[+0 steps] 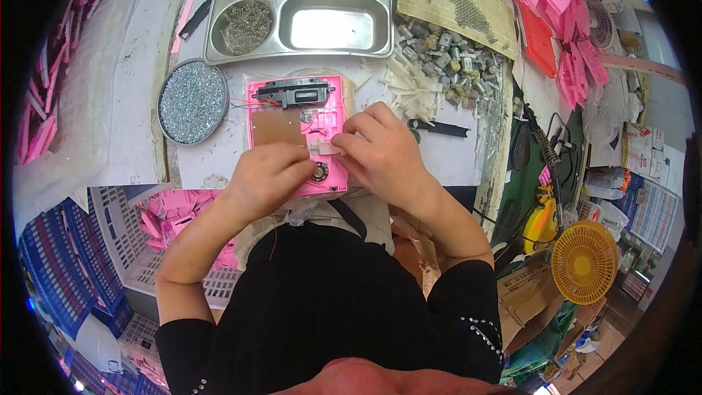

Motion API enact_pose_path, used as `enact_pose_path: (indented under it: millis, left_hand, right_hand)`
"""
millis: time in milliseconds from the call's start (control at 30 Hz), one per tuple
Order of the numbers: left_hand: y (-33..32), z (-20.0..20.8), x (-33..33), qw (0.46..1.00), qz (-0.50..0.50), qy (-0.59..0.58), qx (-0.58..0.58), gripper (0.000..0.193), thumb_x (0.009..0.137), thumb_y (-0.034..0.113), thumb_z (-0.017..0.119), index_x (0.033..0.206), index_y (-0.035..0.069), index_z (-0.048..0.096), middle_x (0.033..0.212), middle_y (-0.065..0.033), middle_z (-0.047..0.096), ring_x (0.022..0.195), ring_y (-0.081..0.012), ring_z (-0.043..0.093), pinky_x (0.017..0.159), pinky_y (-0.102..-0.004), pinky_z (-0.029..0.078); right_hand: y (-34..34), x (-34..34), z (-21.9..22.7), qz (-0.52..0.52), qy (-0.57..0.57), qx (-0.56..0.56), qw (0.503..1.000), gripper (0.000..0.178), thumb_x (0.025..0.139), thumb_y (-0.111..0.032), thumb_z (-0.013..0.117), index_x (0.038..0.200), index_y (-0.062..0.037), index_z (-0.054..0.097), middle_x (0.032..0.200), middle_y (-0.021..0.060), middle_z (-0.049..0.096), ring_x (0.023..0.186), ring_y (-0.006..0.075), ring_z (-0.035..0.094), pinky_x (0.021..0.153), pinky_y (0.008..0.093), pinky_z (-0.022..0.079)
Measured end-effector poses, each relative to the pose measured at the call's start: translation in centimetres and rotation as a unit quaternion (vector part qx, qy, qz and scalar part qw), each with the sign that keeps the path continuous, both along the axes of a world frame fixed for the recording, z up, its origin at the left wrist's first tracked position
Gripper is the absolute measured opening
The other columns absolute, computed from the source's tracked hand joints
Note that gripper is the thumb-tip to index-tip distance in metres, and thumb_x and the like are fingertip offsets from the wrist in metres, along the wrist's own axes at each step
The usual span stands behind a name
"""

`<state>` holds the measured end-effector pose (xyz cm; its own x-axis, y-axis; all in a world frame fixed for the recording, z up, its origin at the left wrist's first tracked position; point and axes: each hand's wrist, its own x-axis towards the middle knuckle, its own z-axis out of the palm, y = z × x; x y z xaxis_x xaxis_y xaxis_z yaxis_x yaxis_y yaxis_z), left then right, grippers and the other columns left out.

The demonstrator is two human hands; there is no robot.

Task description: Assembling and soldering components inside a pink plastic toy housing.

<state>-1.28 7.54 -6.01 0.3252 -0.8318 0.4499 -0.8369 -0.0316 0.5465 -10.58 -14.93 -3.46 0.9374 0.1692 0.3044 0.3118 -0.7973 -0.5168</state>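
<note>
- Left hand (267, 175): fingers curled and nearly closed at the lower edge of the brown board; any grip is hidden, cannot tell.
- Brown board (276, 128): lies over the left part of the pink case; looks thin, light, stiff. Best held by its edges.
- Pink case (335, 113): on the table in front of the person, between the hands. Probably light, rigid, rather slick plastic; side walls offer the safest hold. Thin wires (245, 104) at its upper left look fragile; avoid pulling.
- Pale piece (322, 148): small, likely light and easily dropped; take by the end.
- Right hand (380, 150): thumb and forefinger nearly together, apparently pinching the pale piece's right end.
- Surface: white table (131, 117); round dish (159, 111) of small metal bits, metal tray (333, 25) of wiry pieces, then small metal cylinders (453, 55) loosely heaped.
- Room: white basket (117, 227) of pink parts at lower left; yellow fan (583, 262) at lower right.
</note>
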Motion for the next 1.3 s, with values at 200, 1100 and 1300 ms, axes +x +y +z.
enact_pose_path:
  millis: [200,1100,1300]
  left_hand:
    - [1.6,-0.3,-0.3,0.999,0.013,0.009,0.032,0.023,0.073,0.005,0.078,0.094,0.005,0.068,0.091,-0.0093,0.068,0.077,-0.0280,0.068,0.063,-0.0370,0.055]
    - [1.0,-0.6,0.1,0.998,-0.026,-0.013,0.062,0.032,0.071,0.008,0.078,0.100,0.008,0.064,0.119,-0.0083,0.067,0.079,-0.0244,0.066,0.065,-0.0368,0.057]
    - [0.4,0.1,0.3,0.998,-0.036,0.038,0.035,0.026,0.075,0.005,0.077,0.097,0.008,0.065,0.117,-0.0077,0.067,0.076,-0.0244,0.065,0.063,-0.0355,0.055]
  right_hand:
    - [-1.4,0.6,-1.6,0.035,0.015,0.077,0.996,0.028,0.070,-0.010,0.083,0.096,-0.0077,0.073,0.096,0.0056,0.066,0.088,0.0270,0.059,0.075,0.0366,0.051]
    - [-6.5,1.1,-2.0,-0.156,-0.057,0.090,0.982,0.025,0.078,-0.012,0.079,0.103,-0.0081,0.075,0.105,0.0110,0.069,0.100,0.0306,0.062,0.086,0.0400,0.050]
    - [-12.7,4.7,-2.2,-0.261,-0.025,-0.224,0.938,0.030,0.076,-0.012,0.079,0.106,-0.0123,0.073,0.096,0.0087,0.060,0.095,0.0310,0.055,0.084,0.0432,0.046]
